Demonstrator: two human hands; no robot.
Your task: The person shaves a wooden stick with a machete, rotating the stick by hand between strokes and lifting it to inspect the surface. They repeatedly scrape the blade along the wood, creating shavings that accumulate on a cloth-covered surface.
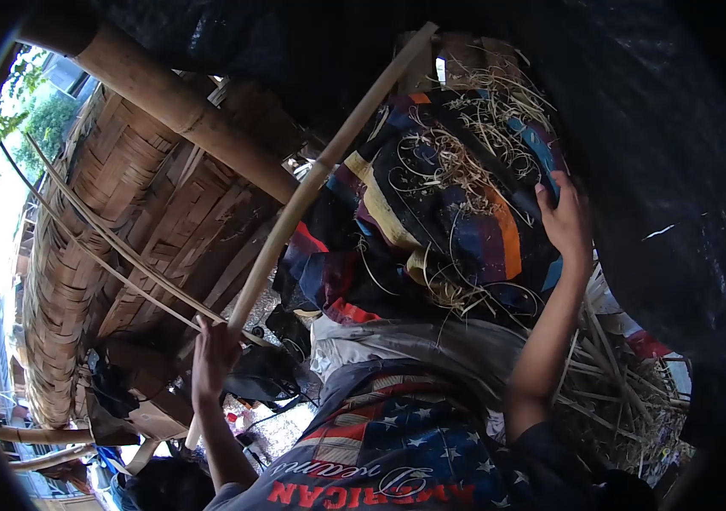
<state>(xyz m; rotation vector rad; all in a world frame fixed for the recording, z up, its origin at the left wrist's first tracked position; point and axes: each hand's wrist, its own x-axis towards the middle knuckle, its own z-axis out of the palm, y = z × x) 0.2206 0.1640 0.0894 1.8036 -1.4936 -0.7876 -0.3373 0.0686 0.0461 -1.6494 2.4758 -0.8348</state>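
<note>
My left hand (pixel 215 353) is closed around a long pale bamboo strip (pixel 295 209), which slants up to the upper middle of the view. Thinner strips (pixel 124 247) run from the same hand toward the upper left. On the right, my right hand (pixel 565 217) has its fingers wrapped at the end of a dark, long tool (pixel 486 162) lying over my lap. Beneath the tool, a striped multicoloured cloth (pixel 414 217) covers my legs. Curly thin shavings (pixel 465 162) are scattered over the cloth.
A thick bamboo pole (pixel 184 111) crosses the upper left in front of a woven bamboo wall (pixel 99 204). A pile of strips and shavings (pixel 627 392) lies at the lower right. Part of another person's dark head (pixel 167 484) shows at the bottom left.
</note>
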